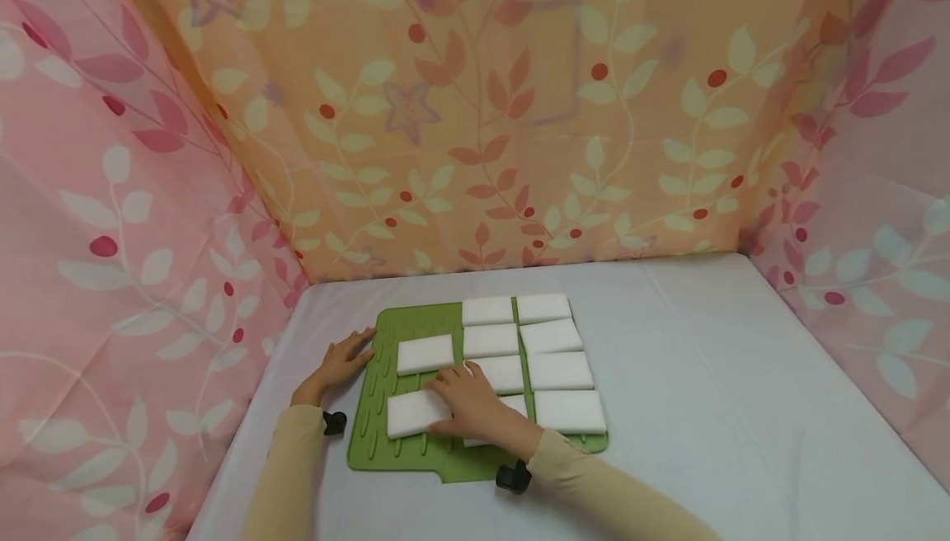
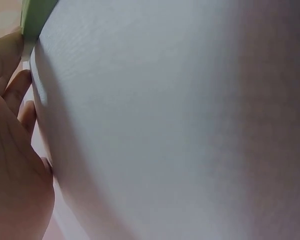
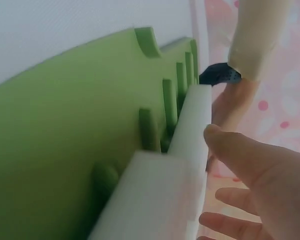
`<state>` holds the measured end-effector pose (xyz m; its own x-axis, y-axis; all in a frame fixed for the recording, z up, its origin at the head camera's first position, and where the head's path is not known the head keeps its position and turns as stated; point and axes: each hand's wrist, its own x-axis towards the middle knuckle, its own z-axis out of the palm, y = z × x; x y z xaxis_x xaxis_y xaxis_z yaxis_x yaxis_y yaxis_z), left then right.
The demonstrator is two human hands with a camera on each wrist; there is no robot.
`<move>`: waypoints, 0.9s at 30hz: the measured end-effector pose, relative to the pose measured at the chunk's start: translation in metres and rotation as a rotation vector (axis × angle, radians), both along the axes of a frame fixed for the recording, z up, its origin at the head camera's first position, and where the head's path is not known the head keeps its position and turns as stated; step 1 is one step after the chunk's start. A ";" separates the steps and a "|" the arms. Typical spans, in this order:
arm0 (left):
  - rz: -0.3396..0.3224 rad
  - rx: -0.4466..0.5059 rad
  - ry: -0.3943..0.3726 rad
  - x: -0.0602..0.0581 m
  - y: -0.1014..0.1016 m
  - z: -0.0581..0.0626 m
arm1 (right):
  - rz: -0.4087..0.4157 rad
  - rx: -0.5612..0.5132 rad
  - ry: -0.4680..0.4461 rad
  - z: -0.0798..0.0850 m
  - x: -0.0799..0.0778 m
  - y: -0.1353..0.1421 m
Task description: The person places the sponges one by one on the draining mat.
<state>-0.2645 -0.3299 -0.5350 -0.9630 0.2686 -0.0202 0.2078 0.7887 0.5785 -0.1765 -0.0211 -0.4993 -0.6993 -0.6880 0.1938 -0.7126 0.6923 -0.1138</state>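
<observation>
A green ridged mat [image 1: 416,318] lies on the white table with several white rectangular sponges on it. My left hand [image 1: 343,364] rests at the mat's left edge with its fingers extended; in the left wrist view, its fingertips [image 2: 22,82] are by the green edge. Over the front-left sponge [image 1: 410,414], my right hand [image 1: 475,405] is spread, partly covering that sponge and its neighbour to the right. In the right wrist view, the thumb [image 3: 225,142] is right at the face of a sponge [image 3: 190,120], with the other fingers apart and loosely extended.
Two columns of sponges, with a top-right one [image 1: 544,308], stand on the mat's right half. Another sponge [image 1: 425,355] lies behind the right hand. White tabletop [image 1: 705,384] extends to the right, and patterned cloth walls [image 1: 519,112] enclose the table.
</observation>
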 end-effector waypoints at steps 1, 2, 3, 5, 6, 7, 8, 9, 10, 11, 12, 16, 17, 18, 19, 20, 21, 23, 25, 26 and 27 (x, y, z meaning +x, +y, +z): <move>-0.001 0.002 0.000 0.000 0.000 0.000 | -0.005 -0.003 0.001 0.000 -0.001 0.002; -0.002 0.002 0.000 0.000 0.000 0.000 | -0.008 -0.007 0.005 0.000 -0.003 0.005; -0.002 0.002 -0.001 0.000 0.001 0.001 | -0.010 -0.015 0.005 0.001 -0.004 0.007; -0.006 -0.007 -0.005 0.000 0.001 0.002 | -0.017 -0.028 0.009 0.003 -0.006 0.014; -0.007 -0.013 -0.008 0.000 0.001 0.002 | -0.019 -0.039 0.009 0.005 -0.008 0.017; -0.008 -0.019 -0.011 0.000 0.000 0.003 | -0.022 -0.052 0.009 0.006 -0.009 0.020; -0.009 -0.024 -0.013 0.000 0.000 0.003 | -0.025 -0.067 0.009 0.007 -0.011 0.024; -0.014 -0.030 -0.016 0.000 0.000 0.004 | -0.031 -0.082 0.005 0.009 -0.012 0.028; -0.019 -0.036 -0.017 0.000 0.000 0.005 | -0.037 -0.093 0.004 0.011 -0.014 0.032; -0.021 -0.041 -0.017 0.000 0.001 0.005 | -0.042 -0.108 -0.001 0.013 -0.015 0.037; -0.022 -0.048 -0.015 -0.001 0.001 0.006 | -0.046 -0.123 -0.004 0.015 -0.017 0.041; -0.047 -0.097 0.040 -0.002 0.000 0.007 | -0.070 -0.149 0.004 0.022 -0.026 0.059; -0.050 -0.104 0.053 -0.003 0.000 0.007 | -0.076 -0.153 0.012 0.023 -0.029 0.062; -0.053 -0.108 0.070 -0.003 -0.001 0.008 | -0.083 -0.161 0.018 0.025 -0.031 0.066; -0.058 -0.109 0.085 -0.003 -0.002 0.008 | -0.093 -0.165 0.022 0.026 -0.034 0.069; -0.064 -0.113 0.097 -0.003 -0.003 0.009 | -0.102 -0.173 0.026 0.028 -0.036 0.073; -0.070 -0.119 0.114 -0.003 -0.003 0.010 | -0.113 -0.181 0.032 0.029 -0.039 0.076; -0.073 -0.129 0.132 -0.003 -0.003 0.011 | -0.136 -0.194 0.047 0.031 -0.043 0.085; -0.080 -0.156 0.157 -0.004 -0.001 0.011 | -0.156 -0.208 0.063 0.033 -0.049 0.094; -0.079 -0.170 0.168 -0.004 0.000 0.012 | -0.166 -0.209 0.078 0.033 -0.052 0.100; -0.072 -0.180 0.177 -0.004 0.001 0.012 | -0.174 -0.214 0.088 0.033 -0.055 0.106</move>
